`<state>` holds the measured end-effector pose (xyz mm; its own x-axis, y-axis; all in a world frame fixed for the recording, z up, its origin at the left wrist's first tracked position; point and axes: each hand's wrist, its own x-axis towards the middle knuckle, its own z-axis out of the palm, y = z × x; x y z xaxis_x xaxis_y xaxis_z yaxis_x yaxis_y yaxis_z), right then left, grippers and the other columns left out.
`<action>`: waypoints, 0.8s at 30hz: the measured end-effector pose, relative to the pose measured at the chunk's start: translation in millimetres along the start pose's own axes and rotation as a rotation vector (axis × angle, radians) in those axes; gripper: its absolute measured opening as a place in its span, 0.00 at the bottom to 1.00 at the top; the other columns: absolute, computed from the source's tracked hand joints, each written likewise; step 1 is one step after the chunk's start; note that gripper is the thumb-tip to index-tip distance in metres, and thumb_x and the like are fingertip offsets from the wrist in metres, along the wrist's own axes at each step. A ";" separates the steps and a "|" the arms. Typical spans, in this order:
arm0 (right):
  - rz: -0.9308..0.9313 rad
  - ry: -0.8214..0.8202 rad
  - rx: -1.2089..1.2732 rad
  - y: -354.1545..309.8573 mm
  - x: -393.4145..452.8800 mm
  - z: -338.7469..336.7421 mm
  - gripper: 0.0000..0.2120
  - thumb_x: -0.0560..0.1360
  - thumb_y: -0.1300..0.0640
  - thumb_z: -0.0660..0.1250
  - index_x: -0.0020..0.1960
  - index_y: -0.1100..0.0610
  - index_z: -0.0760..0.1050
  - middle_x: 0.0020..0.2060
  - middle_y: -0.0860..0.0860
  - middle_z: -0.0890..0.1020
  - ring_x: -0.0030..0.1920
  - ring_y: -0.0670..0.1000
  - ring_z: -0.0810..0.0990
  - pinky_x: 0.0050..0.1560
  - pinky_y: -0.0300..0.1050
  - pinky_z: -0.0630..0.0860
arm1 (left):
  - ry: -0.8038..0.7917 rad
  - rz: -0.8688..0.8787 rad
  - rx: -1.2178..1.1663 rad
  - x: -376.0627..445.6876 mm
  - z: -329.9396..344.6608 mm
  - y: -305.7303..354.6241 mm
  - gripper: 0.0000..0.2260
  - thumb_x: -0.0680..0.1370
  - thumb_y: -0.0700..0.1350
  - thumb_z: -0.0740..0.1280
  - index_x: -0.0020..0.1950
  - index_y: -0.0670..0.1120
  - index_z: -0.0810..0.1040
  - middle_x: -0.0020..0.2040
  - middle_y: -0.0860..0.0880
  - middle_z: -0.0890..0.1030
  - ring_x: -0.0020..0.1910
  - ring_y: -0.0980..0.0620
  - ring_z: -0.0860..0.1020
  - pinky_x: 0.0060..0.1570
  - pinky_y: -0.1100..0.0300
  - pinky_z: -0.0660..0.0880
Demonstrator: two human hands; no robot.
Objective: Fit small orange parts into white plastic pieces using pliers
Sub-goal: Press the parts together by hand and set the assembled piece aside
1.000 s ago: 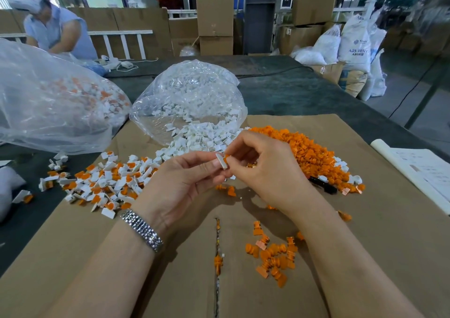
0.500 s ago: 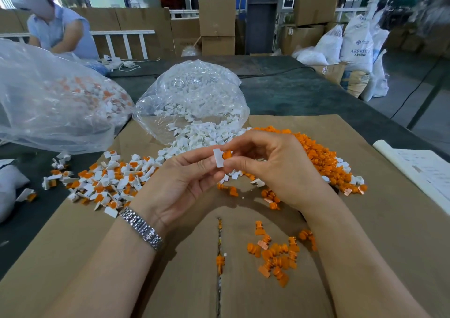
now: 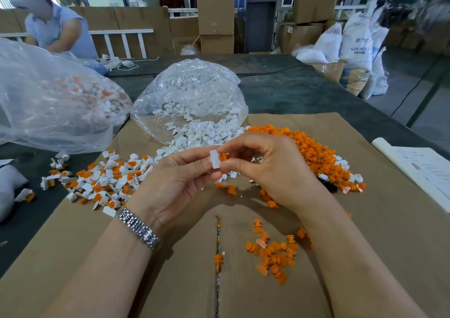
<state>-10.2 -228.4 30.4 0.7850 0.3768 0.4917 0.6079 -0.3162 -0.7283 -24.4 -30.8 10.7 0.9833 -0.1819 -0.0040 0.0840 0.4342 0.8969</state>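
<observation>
Pinching from both sides, the two hands are meeting at the centre of the frame: the left hand (image 3: 177, 183) is holding a white plastic piece (image 3: 215, 159) between thumb and fingertips, and the right hand (image 3: 272, 169) is pressing an orange part (image 3: 222, 157) against its right face with thumb and forefinger. The white piece is standing with its long axis roughly upright, tilted slightly, so the orange part is lying directly to the right of it and touching it. Judging from this, the seating push is going to run sideways, right hand toward left, across that long axis. No pliers are showing in either hand; a dark object (image 3: 327, 185) at the lower edge of the orange pile (image 3: 316, 154), right of centre, may be them, though I cannot tell. Fitted pieces (image 3: 102, 181) are lying at centre left on the cardboard (image 3: 365, 244).
</observation>
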 end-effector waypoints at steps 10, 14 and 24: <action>0.003 0.035 -0.029 -1.9 0.1 3.3 0.10 0.73 0.60 0.77 0.54 0.56 0.85 0.40 0.48 0.85 0.43 0.46 0.83 0.48 0.38 0.80 | 0.017 0.063 0.063 -2.5 3.5 3.0 0.09 0.73 0.37 0.73 0.52 0.38 0.87 0.54 0.38 0.86 0.51 0.46 0.86 0.48 0.61 0.82; -0.005 0.029 -0.072 -1.9 0.6 5.4 0.10 0.73 0.60 0.77 0.54 0.55 0.85 0.41 0.47 0.84 0.43 0.45 0.83 0.47 0.38 0.80 | 0.055 0.067 0.085 -1.3 4.7 1.2 0.09 0.71 0.36 0.73 0.50 0.39 0.88 0.53 0.38 0.86 0.47 0.47 0.86 0.46 0.62 0.82; 0.025 -0.002 -0.019 -0.6 0.0 3.4 0.16 0.73 0.58 0.78 0.60 0.52 0.82 0.43 0.46 0.84 0.45 0.47 0.82 0.51 0.43 0.80 | 0.104 0.029 0.035 -2.4 4.5 4.2 0.06 0.71 0.35 0.72 0.46 0.36 0.80 0.44 0.40 0.86 0.43 0.48 0.86 0.43 0.61 0.82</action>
<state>-11.0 -225.3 29.2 0.7995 0.3708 0.4726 0.5906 -0.3418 -0.7310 -27.1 -32.5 16.4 0.9968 -0.0762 -0.0224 0.0516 0.4069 0.9120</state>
